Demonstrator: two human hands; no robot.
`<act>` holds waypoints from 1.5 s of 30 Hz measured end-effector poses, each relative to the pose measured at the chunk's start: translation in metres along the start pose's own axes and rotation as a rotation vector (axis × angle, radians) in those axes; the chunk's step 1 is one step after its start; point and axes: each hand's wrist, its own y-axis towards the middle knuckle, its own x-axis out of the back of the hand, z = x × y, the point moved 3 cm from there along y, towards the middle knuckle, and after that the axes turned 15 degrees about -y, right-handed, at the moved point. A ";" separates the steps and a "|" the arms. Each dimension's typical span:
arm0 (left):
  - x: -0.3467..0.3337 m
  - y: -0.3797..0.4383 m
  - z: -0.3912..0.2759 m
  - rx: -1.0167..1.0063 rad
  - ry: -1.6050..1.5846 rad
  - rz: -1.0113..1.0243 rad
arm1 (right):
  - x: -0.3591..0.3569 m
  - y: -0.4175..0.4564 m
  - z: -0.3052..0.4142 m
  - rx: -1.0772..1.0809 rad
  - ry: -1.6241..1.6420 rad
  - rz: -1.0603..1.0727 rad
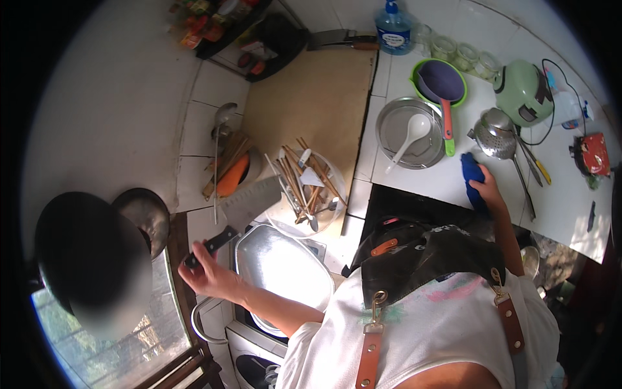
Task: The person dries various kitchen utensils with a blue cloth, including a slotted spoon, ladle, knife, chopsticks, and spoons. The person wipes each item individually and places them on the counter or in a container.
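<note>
My left hand [206, 272] grips the black handle of a kitchen cleaver [250, 199], whose broad steel blade points up and to the right. The blade's tip end overlaps the near edge of a clear plastic bowl [335, 167] that holds chopsticks [318, 194] and several spoons. Below the cleaver lies a shiny metal basin [284, 272]. In my right hand [486, 187] is a bunched blue cloth [470, 175], held at the front edge of the white tiled counter [437, 187]. A metal strainer [384, 126] with a white spoon [415, 131] sits left of that hand.
On the counter stand a purple ladle-shaped scoop [440, 80], a green rice cooker [520, 92], a perforated metal holder [495, 136], several glass jars [464, 56] and a blue bottle [393, 31]. More knives [335, 41] lie behind the wooden board [311, 92]. A dark wok [87, 243] hangs left.
</note>
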 end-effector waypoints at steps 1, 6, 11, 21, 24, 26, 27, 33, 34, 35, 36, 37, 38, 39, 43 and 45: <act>0.014 -0.002 -0.007 0.049 -0.184 -0.081 | 0.004 -0.008 0.003 -0.064 0.261 0.067; 0.000 -0.075 0.030 0.888 -0.752 0.294 | 0.053 -0.070 0.076 0.009 0.859 0.171; -0.100 -0.220 0.013 1.591 -0.873 1.107 | 0.061 -0.095 0.187 0.243 0.718 0.185; -0.156 -0.319 -0.017 1.727 -0.513 1.541 | 0.042 -0.098 0.222 0.764 -0.348 -0.215; -0.153 -0.325 -0.017 1.468 -0.199 1.605 | 0.029 -0.099 0.221 0.833 -0.471 -0.231; -0.153 -0.320 -0.016 1.127 0.040 1.773 | 0.024 -0.099 0.220 0.885 -0.512 -0.189; -0.149 -0.318 -0.003 0.792 -0.084 1.871 | 0.025 -0.101 0.228 0.919 -0.499 -0.183; -0.149 -0.317 -0.031 0.341 0.139 2.036 | 0.013 -0.097 0.242 0.887 -0.628 -0.374; -0.149 -0.317 -0.033 0.350 0.150 2.014 | 0.017 -0.096 0.247 0.862 -0.599 -0.457; -0.148 -0.318 -0.034 0.285 -0.021 1.935 | 0.020 -0.094 0.249 0.816 -0.575 -0.465; -0.147 -0.318 -0.032 0.266 0.009 1.935 | 0.027 -0.090 0.254 0.735 -0.596 -0.520; -0.147 -0.316 -0.031 0.246 0.040 1.934 | 0.032 -0.079 0.250 0.663 -0.607 -0.579; -0.146 -0.314 -0.031 0.229 0.079 1.932 | 0.037 -0.067 0.245 0.589 -0.610 -0.633; -0.145 -0.311 -0.033 0.203 0.076 1.930 | 0.048 -0.060 0.241 0.565 -0.576 -0.628; -0.142 -0.301 -0.040 0.150 0.113 1.858 | 0.077 -0.031 0.221 0.293 -0.424 -0.518; -0.142 -0.299 -0.038 0.068 -0.002 1.769 | 0.085 -0.020 0.202 0.311 -0.399 -0.642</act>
